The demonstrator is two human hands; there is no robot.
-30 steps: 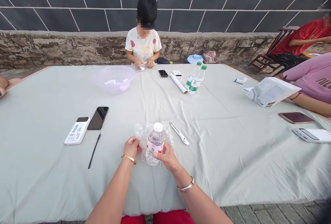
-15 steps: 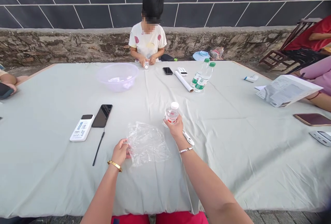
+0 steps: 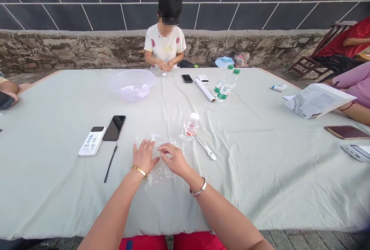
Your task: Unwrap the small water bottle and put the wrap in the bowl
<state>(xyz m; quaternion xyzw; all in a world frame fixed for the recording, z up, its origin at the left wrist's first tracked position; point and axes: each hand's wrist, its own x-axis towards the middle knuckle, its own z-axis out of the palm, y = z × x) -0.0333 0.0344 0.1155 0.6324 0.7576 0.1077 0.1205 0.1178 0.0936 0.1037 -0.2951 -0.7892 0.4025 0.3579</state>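
A crumpled clear plastic bag (image 3: 163, 173) lies on the cloth in front of me. Over its left side rests my left hand (image 3: 143, 157), palm down with the fingers spread. My right hand (image 3: 175, 160) hovers at the bag's upper right, its fingers bent and the thumb apart from them; no held thing shows. Just beyond it a small clear bottle (image 3: 190, 130) with a white cap and a red-and-white label stands upright, untouched. Beside the bottle lies a slim white pen-like tool (image 3: 206, 148), its exact kind unclear.
To the left are a white power bank (image 3: 91, 142) and a black phone (image 3: 114, 128) with a strap. Farther off stand a lilac basin (image 3: 131, 98), a white roll (image 3: 205, 90) and two green-capped bottles (image 3: 226, 88). Across the table sits a person (image 3: 164, 46) handling a small bottle.
My right hand has let go of the bottle, now standing, and moved left to the bag. My left hand has shifted up and right, from the bag's left edge onto it.
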